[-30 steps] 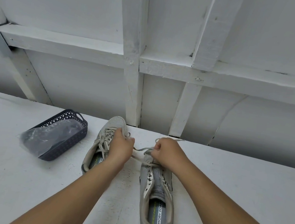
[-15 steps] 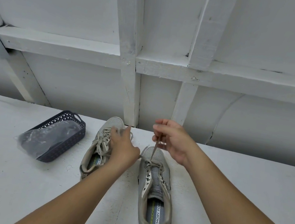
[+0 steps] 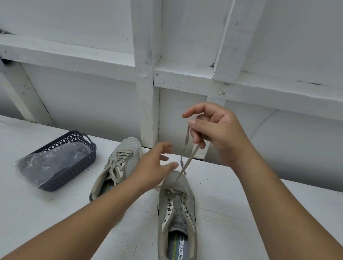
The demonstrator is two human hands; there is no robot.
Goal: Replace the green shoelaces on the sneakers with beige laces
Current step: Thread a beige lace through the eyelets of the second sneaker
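The right hand [image 3: 214,133] is raised above the table [image 3: 263,220], fingers curled, pinching the end of a greyish lace [image 3: 186,156] that runs taut down to the toe end of the nearer sneaker [image 3: 177,223]. That sneaker sits between the 2 forearms, heel toward the person, most of its eyelets bare. The left hand [image 3: 152,169] hovers lower, just left of the lace and above the shoe's toe, fingers spread and relaxed, gripping nothing. The second sneaker [image 3: 117,166] stands behind the left wrist, laced up. Further left, well apart from both hands, a dark basket [image 3: 68,164] holds a clear plastic bag [image 3: 51,159].
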